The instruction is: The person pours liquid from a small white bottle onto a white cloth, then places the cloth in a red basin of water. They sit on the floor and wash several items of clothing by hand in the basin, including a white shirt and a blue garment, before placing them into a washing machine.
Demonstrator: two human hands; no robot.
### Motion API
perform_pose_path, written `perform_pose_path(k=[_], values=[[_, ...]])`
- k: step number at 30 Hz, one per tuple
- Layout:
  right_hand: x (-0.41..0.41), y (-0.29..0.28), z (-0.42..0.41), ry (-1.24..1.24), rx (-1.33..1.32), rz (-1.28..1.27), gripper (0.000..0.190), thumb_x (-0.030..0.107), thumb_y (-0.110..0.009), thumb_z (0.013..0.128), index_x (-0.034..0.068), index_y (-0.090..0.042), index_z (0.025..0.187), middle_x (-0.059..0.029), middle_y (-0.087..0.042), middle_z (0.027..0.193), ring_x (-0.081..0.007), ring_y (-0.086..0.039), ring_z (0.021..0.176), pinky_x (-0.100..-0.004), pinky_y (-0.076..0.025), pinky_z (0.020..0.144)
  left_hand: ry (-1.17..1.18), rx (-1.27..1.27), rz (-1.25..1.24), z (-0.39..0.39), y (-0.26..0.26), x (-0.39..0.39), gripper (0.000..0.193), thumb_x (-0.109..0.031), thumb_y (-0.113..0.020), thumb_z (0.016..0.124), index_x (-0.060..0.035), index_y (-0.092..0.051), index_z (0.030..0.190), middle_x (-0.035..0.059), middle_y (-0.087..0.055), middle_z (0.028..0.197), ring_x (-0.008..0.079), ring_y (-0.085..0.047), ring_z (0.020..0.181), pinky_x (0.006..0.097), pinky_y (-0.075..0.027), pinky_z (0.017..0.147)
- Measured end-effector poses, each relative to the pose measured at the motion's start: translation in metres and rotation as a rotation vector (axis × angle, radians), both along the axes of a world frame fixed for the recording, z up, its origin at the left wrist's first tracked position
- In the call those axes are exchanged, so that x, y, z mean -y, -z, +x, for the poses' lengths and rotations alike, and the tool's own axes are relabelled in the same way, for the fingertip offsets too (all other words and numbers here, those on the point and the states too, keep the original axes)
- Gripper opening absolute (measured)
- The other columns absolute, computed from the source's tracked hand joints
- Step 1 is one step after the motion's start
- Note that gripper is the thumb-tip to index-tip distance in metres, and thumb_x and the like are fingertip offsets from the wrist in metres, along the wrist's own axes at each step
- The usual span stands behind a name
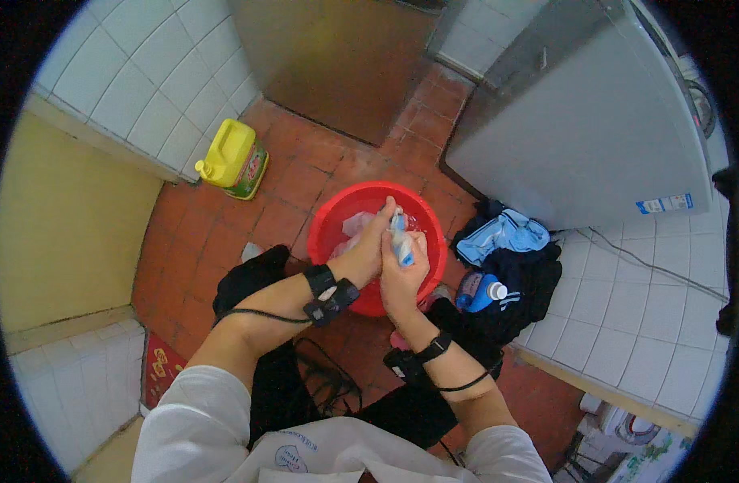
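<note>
A red plastic basin (437, 268) stands on the floor in front of me, between my knees. Over it, my left hand (372, 241) and my right hand (404, 265) are close together, both closed on a bunched blue-and-white cloth (399, 238). One end of this cloth sticks up above the right fist, and the rest is hidden in the fingers. Pale, translucent material (357, 223) lies in the basin left of my hands; whether it is wet fabric or plastic I cannot tell.
Right of the basin are a heap of dark clothes (529, 271) with a light blue garment (505, 235) on top, and a blue bottle (481, 293) with a white cap. A yellow jug (233, 157) stands back left. A large grey appliance (574, 139) rises at right.
</note>
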State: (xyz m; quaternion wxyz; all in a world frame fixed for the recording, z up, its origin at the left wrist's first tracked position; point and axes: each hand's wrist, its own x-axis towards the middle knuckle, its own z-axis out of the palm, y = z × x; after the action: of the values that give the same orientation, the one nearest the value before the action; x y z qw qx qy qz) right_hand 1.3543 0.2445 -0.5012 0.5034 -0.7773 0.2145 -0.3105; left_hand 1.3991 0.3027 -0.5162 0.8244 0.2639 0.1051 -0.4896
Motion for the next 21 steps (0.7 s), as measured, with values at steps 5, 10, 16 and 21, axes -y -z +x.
perform_pose_path(k=[5, 10, 16, 21], values=[[0.008, -0.001, 0.005, 0.169, -0.207, 0.351, 0.026, 0.022, -0.074, 0.086, 0.000, -0.061, 0.089, -0.0129, -0.066, 0.087, -0.0212, -0.061, 0.077, -0.0366, -0.049, 0.072, -0.109, -0.327, -0.036, -0.001, 0.005, -0.002, 0.027, -0.039, -0.051, 0.101, -0.0148, -0.059, 0.093, 0.0020, -0.064, 0.087, 0.0179, -0.062, 0.081, 0.0337, -0.052, 0.075], [-0.007, -0.018, 0.001, 0.104, -0.039, 0.160, 0.025, 0.021, -0.075, 0.085, 0.000, -0.064, 0.091, -0.0101, -0.067, 0.086, -0.0201, -0.063, 0.077, -0.0339, -0.050, 0.070, -0.048, -0.032, -0.192, -0.002, -0.002, -0.007, 0.026, -0.034, -0.044, 0.103, -0.0130, -0.059, 0.103, 0.0043, -0.065, 0.100, 0.0186, -0.061, 0.093, 0.0339, -0.049, 0.087], [0.002, -0.026, 0.005, 0.193, -0.158, 0.708, 0.021, 0.021, -0.068, 0.092, 0.001, -0.064, 0.086, -0.0048, -0.065, 0.075, -0.0151, -0.061, 0.072, -0.0340, -0.049, 0.067, -0.106, -0.186, 0.140, -0.010, 0.005, 0.001, 0.022, -0.028, -0.045, 0.102, -0.0115, -0.059, 0.108, 0.0049, -0.064, 0.109, 0.0188, -0.061, 0.100, 0.0383, -0.049, 0.090], [-0.016, 0.014, -0.015, 0.135, -0.186, -0.012, 0.028, 0.021, -0.066, 0.093, -0.003, -0.064, 0.106, -0.0077, -0.068, 0.087, -0.0186, -0.062, 0.079, -0.0338, -0.050, 0.074, 0.065, -0.079, -0.341, 0.000, 0.027, -0.006, 0.027, -0.032, -0.043, 0.103, -0.0128, -0.060, 0.112, 0.0040, -0.065, 0.110, 0.0198, -0.062, 0.101, 0.0387, -0.050, 0.092]])
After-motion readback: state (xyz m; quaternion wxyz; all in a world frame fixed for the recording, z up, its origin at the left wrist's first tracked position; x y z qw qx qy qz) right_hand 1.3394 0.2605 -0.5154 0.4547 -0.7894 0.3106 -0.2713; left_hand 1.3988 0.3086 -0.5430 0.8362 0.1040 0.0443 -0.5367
